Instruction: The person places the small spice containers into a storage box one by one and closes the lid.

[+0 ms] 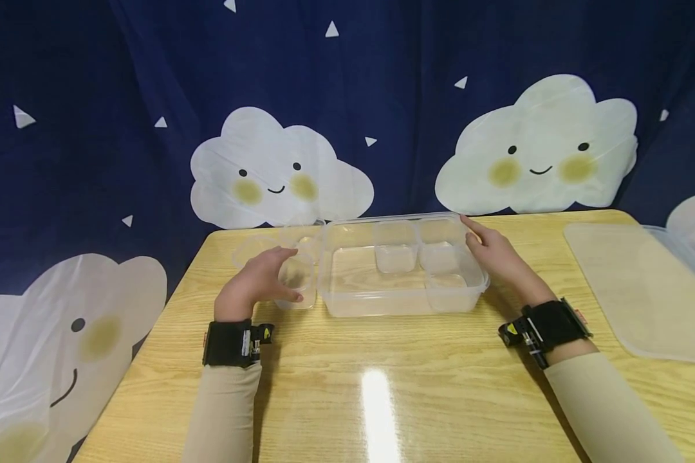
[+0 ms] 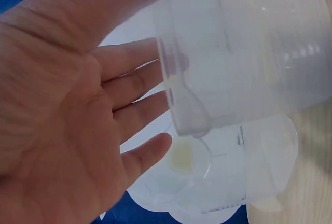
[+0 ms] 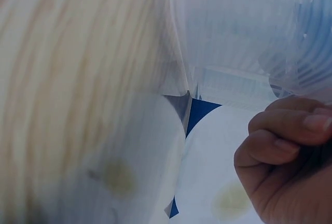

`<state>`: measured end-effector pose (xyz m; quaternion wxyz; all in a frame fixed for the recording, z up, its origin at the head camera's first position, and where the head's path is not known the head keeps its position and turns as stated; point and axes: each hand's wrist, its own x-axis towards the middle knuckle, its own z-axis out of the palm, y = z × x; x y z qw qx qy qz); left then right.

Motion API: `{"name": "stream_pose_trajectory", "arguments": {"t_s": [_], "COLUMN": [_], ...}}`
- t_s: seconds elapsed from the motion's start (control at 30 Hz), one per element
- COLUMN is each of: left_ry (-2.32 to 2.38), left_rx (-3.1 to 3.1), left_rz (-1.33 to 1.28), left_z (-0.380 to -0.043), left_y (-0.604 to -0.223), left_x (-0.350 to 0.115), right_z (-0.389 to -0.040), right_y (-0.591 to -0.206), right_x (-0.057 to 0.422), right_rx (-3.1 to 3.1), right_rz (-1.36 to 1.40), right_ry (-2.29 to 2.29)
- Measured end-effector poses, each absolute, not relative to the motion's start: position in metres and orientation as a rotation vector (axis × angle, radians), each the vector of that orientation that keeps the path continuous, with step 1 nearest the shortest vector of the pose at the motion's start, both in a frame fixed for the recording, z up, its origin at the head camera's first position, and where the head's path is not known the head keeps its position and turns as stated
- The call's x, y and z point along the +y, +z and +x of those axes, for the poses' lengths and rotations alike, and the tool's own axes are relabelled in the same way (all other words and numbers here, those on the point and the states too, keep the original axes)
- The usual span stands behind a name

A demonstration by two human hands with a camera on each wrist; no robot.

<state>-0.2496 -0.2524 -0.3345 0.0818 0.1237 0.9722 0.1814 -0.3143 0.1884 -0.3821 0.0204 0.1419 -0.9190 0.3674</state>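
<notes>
A large clear plastic box (image 1: 376, 303) stands on the table, with three small clear containers inside it: one back middle (image 1: 396, 257), one back right (image 1: 440, 257) and one front right (image 1: 448, 299). My right hand (image 1: 500, 257) grips the box's right rim near the back corner; its fingers look curled in the right wrist view. Left of the box stands another small clear container (image 1: 296, 297). My left hand (image 1: 257, 280) is around its left side, thumb and fingers spread wide. In the left wrist view, a fingertip shows through the clear plastic (image 2: 233, 68).
More clear plastic pieces (image 1: 255, 244) lie behind the left hand. A large flat translucent lid (image 1: 643, 289) lies on the right of the wooden table (image 1: 324, 386). Behind the table's back edge hangs a dark blue curtain (image 1: 405, 77) with cloud prints.
</notes>
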Motion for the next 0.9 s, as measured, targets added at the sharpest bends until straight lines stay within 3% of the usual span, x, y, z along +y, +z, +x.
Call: {"name": "stream_pose_trajectory", "arguments": {"t_s": [0.9], "left_ry": [0.695], "left_rx": [3.216], "left_rz": [0.528], "left_z": [-0.228], "left_y": [-0.298], "left_x": [-0.253], "right_z": [-0.314], "right_y": [-0.381], "right_x": [0.188], "right_rx": [-2.857], "right_rz": [0.421], "right_ry": [1.166]}}
